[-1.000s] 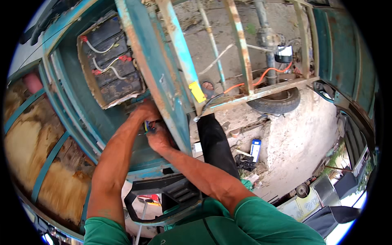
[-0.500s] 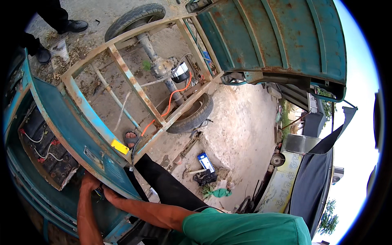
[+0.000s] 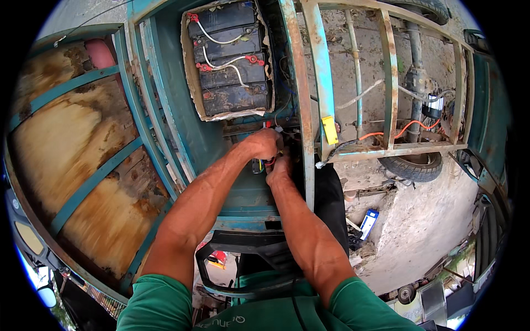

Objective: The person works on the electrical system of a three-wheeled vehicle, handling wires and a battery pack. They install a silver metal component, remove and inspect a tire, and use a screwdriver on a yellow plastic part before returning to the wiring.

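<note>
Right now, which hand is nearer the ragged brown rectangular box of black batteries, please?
Left. In the picture, the left hand is just below the box, the right hand lower.

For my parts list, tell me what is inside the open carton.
Inside the carton: four dark batteries, red terminal covers, white cables. The batteries hide its bottom.
</note>
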The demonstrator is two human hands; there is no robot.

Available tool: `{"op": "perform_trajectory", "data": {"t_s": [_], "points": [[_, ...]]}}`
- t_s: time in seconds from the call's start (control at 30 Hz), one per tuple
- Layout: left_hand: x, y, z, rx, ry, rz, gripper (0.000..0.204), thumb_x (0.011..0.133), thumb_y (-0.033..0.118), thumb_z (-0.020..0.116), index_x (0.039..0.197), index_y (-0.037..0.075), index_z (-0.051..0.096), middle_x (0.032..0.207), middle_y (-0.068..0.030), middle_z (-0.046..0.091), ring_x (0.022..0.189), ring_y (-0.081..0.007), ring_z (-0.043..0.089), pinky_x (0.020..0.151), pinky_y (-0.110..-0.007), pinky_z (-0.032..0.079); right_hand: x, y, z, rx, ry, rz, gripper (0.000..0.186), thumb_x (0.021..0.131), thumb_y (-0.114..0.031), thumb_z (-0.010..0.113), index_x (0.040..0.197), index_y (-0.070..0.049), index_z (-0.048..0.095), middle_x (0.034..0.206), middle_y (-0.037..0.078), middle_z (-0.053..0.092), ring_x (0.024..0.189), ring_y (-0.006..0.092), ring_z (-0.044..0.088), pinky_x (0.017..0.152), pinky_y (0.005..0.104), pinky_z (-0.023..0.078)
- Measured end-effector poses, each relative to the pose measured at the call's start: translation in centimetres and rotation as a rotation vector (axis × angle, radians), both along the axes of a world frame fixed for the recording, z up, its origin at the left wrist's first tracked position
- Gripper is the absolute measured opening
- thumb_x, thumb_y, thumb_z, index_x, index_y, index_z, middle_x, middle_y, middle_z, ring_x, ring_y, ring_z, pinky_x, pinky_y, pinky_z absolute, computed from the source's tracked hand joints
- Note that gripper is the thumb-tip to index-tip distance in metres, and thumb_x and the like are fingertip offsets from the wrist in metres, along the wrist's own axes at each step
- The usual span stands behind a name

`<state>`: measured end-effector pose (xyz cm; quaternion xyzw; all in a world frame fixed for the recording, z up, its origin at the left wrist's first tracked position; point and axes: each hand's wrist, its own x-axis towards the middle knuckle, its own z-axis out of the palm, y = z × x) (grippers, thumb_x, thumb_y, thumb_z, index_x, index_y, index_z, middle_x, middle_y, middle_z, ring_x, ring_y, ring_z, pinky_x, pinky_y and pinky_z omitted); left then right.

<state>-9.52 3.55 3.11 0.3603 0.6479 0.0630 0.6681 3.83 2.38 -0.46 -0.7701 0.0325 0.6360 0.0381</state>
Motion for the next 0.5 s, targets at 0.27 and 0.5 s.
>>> {"op": "perform_trajectory", "data": {"t_s": [0.27, 0.5], "points": [[-0.9, -0.7, 0.9, -0.185, -0.176, 0.734, 0.035, 0.095, 0.005, 0.051, 0.128, -0.008, 0.055, 0.1, -0.0134, 0.067, 0.077, -0.0185, 0.066, 0.065, -0.031, 0.057, -0.5, 0.0, -0.8, 0.105, 0.081, -0.059, 0.04, 0.104, -0.032, 0.037, 0.13, -0.008, 0.055, 0.119, 0.007, 0.064, 0.102, 0.0185, 0.064, 0.085, 0.0311, 0.052], [-0.9, -0.8, 1.0, -0.182, -0.142, 0.764, 0.033, 0.095, 0.005, 0.053, 0.125, -0.007, 0.057, 0.098, -0.012, 0.067, 0.076, -0.0163, 0.066, 0.063, -0.029, 0.056, 0.6, -0.6, -1.3, 0.095, -0.007, -0.18, 0.023, 0.098, -0.024, 0.051, 0.115, -0.011, 0.061, 0.109, 0.004, 0.066, 0.095, 0.0162, 0.066, 0.079, 0.0303, 0.055]]}}
